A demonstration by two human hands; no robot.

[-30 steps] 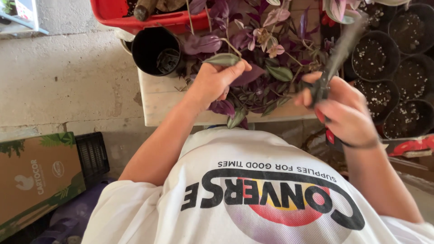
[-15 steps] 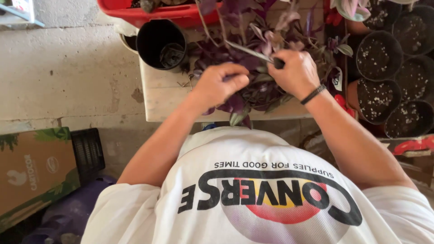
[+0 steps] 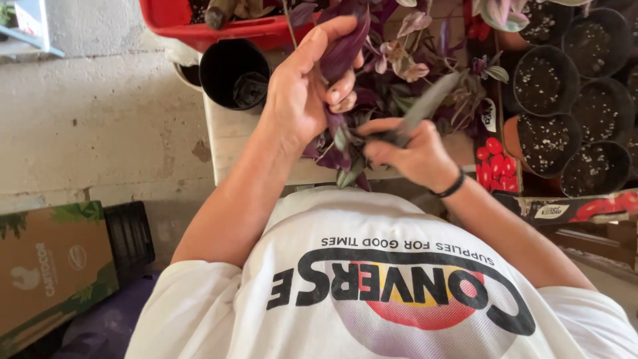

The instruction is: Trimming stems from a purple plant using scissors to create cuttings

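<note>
The left hand [image 3: 302, 93] is raised over a purple-leaved trailing plant [image 3: 399, 73], its fingers [image 3: 325, 36] curled closed with the thumb pressing a long dark purple leaf cutting [image 3: 345, 46] against them, so the cutting stands up just past the fingertips. Just below and to the right of those fingers, the right hand [image 3: 409, 153] is wrapped tight around the handle of a blurred, greyish pair of shears [image 3: 425, 106], whose blades slant up and away from the knuckles into the foliage; a black band sits on that wrist. The plant spreads over a pale wooden bench top [image 3: 229, 143], bare and worn at the strip just beneath the left wrist. Beyond the left fingers stands an empty black plastic pot [image 3: 229, 70], and past it the edge of a red tray [image 3: 199, 26]. To the right of the right hand a cluster of black pots filled with soil [image 3: 571, 113] flecked with white grains sits close together, with a cardboard tray printed with red tomatoes [image 3: 571, 206] at their near side. Left of the bench the floor is rough grey concrete [image 3: 100, 126], stained and patched, and near the left elbow lie a brown cardboard box [image 3: 50, 266] with green leaf print and a black crate [image 3: 129, 236] touching it
</note>
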